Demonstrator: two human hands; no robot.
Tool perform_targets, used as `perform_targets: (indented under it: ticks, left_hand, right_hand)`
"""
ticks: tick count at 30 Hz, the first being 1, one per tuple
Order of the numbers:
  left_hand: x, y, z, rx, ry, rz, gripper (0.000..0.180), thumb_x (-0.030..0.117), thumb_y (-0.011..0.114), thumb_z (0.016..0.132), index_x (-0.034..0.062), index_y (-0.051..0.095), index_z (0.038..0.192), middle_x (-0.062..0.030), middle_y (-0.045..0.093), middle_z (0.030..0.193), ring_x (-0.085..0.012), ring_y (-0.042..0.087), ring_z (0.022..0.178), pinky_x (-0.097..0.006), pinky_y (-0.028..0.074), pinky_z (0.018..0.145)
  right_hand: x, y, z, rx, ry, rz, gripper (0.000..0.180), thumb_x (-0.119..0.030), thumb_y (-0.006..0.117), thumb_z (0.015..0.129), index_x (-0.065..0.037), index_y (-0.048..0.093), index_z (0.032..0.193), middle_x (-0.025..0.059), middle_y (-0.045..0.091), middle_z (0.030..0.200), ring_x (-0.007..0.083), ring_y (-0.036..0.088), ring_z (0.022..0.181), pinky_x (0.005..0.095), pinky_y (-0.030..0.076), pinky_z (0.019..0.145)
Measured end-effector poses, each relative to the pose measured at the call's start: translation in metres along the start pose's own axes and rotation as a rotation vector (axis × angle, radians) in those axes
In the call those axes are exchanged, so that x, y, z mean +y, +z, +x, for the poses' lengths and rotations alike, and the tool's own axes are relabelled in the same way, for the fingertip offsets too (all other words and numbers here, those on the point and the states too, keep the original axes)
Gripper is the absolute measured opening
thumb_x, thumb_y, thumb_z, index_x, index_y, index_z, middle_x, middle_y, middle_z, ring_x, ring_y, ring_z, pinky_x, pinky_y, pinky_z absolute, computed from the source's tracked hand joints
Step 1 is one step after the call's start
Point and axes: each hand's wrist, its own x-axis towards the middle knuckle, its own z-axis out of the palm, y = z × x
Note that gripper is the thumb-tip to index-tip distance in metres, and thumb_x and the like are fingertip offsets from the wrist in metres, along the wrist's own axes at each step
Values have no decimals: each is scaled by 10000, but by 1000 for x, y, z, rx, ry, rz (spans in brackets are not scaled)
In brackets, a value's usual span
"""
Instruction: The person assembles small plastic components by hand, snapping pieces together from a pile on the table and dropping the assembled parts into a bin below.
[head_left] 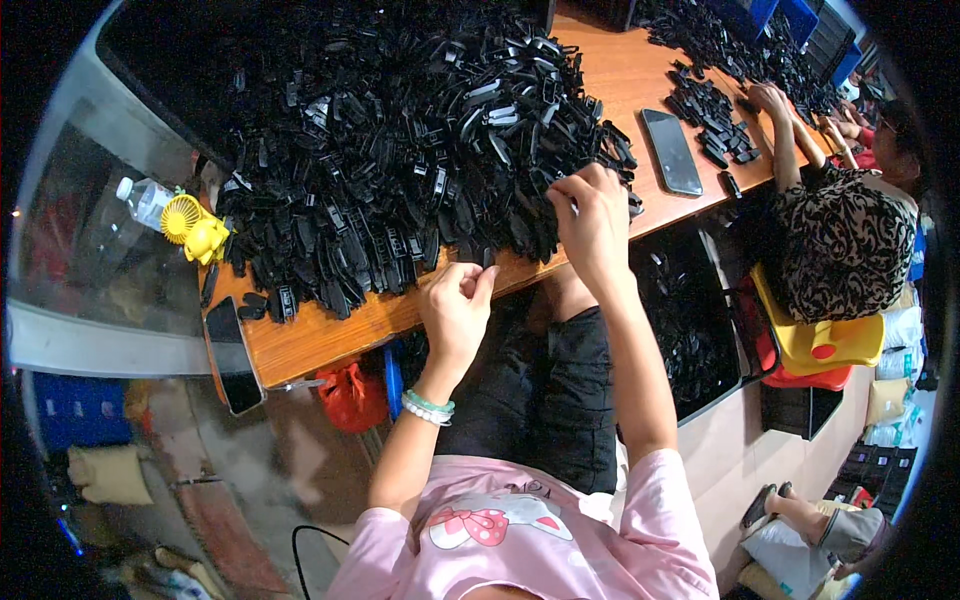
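A large heap of small black plastic clip-like parts (pixel 400 150) covers most of the wooden table in front of me. At the table's near edge, my left hand (pixel 458 312) is closed, with thumb and forefinger pinched at a small black plastic part (pixel 487 257). My right hand (pixel 594 225) is raised beside the heap's right edge, its fingers curled together. Whatever those fingers may hold is hidden.
A phone (pixel 672 152) lies right of the heap; another phone (pixel 232 355) sits at the table's left corner. A yellow fan (pixel 195 228) and a bottle (pixel 145 200) stand left. Below right is a black bin (pixel 690 320). A co-worker (pixel 845 235) sits at the right.
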Motion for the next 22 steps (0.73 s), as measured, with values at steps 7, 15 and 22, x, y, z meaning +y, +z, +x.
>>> perform_targets:
  ticks: [7, 15, 22]
  left_hand:
    - [4, -2, -5, 68, 28, -95, 122, 66, 729, 743, -4, 630, 734, -23, 537, 600, -99, 444, 512, -250, 352, 486]
    - [5, -16, -9, 52, -66, -392, 91, 58, 657, 811, -3, 606, 854, -50, 613, 779, -85, 518, 559, -199, 387, 488]
    - [27, -50, -30, -336, -203, -561, 551, 38, 589, 861, 4, 329, 1346, -110, 632, 960, -113, 590, 641, -198, 458, 533]
  right_hand:
    - [-9, 24, 22, -41, 25, -148, 161, -219, 705, 719, -59, 687, 711, 88, 577, 704, 283, 563, 749, 385, 420, 696]
    - [-6, 1, 38, 119, 476, 987, 216, -79, 684, 784, 10, 622, 970, 66, 631, 839, 85, 535, 592, 209, 445, 544]
    - [-44, -32, -34, -494, 292, 1428, 733, -59, 630, 804, -69, 214, 1407, 158, 532, 1061, 172, 613, 695, 282, 540, 572]
